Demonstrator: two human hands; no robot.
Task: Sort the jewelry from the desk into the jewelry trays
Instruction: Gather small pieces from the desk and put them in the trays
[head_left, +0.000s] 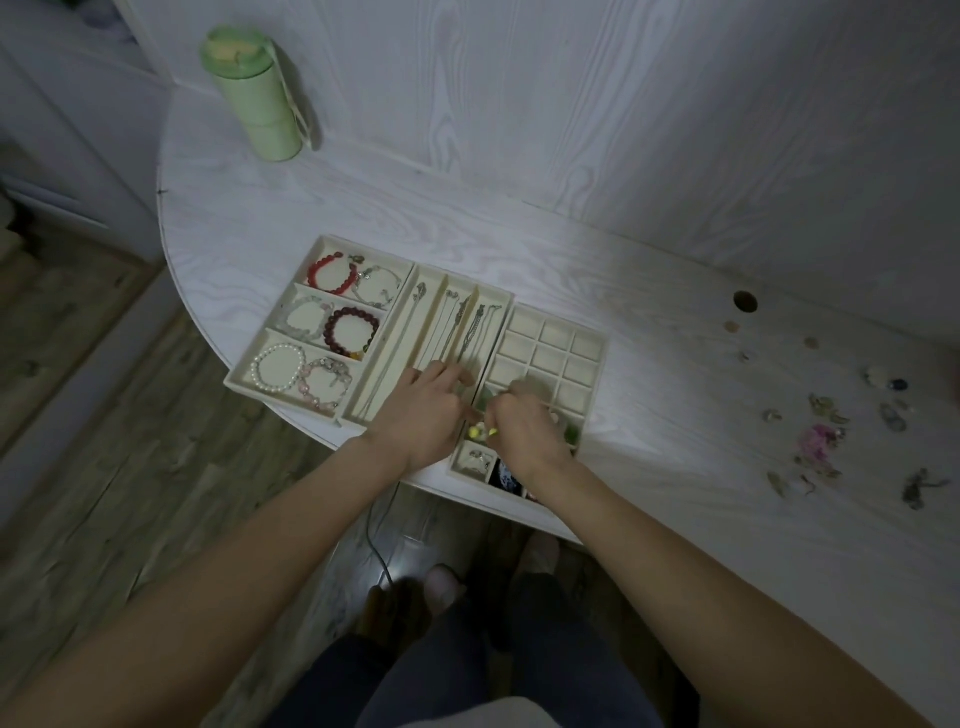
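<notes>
Holding small jewelry (500, 399), blurred, over grid tray (550, 343)

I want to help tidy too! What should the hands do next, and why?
Probably finish settling the small piece the right hand is working into the grid tray, then reach right for the loose jewelry on the desk. Several far grid cells look empty, and the bracelet tray looks full.

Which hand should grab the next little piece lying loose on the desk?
Probably the right hand. The loose pieces lie on the desk's right side, nearer that arm. The left hand is over the necklace tray, farther away.
</notes>
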